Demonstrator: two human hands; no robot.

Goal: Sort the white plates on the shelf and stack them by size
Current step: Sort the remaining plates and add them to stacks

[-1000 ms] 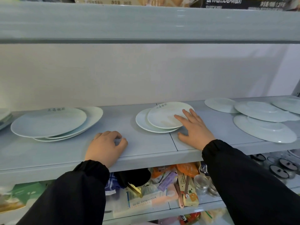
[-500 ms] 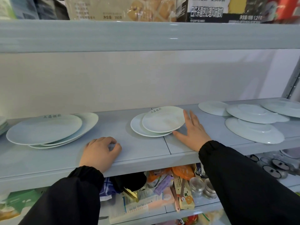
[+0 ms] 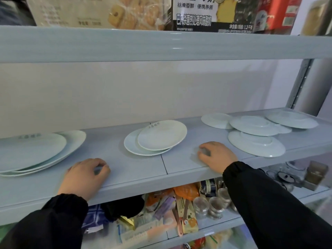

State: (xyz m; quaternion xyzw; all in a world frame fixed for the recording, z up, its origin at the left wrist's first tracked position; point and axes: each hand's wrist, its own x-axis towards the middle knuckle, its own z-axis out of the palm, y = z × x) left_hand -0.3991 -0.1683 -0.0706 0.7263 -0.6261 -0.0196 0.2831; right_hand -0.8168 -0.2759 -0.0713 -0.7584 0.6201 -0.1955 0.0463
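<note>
Two white plates [image 3: 154, 139] lie overlapped mid-way along the shelf [image 3: 179, 166]; a larger stack [image 3: 36, 151] at 9 o'clock, scattered plates [image 3: 255, 133] at 3; left hand [image 3: 84, 175] at 7 and right hand [image 3: 217, 155] at 4 rest on the shelf, fingers curled, holding nothing

A pale shelf [image 3: 125, 175] carries white plates in three groups. At the left lies a stack of large plates [image 3: 32, 151]. In the middle a small plate [image 3: 161, 134] sits off-centre on a wider plate [image 3: 132, 147]. At the right, overlapping plates [image 3: 255, 125] lie spread out, one of them upside down [image 3: 255, 145] at the front. The left hand [image 3: 84, 174] rests on the shelf's front edge near the large stack, fingers curled, holding nothing. The right hand [image 3: 216, 156] does the same between the middle pair and the right group. Both sleeves are black. Below, packets [image 3: 161, 200] and glass jars [image 3: 206, 205] crowd a lower shelf; above stand printed boxes [image 3: 197, 13].
</note>
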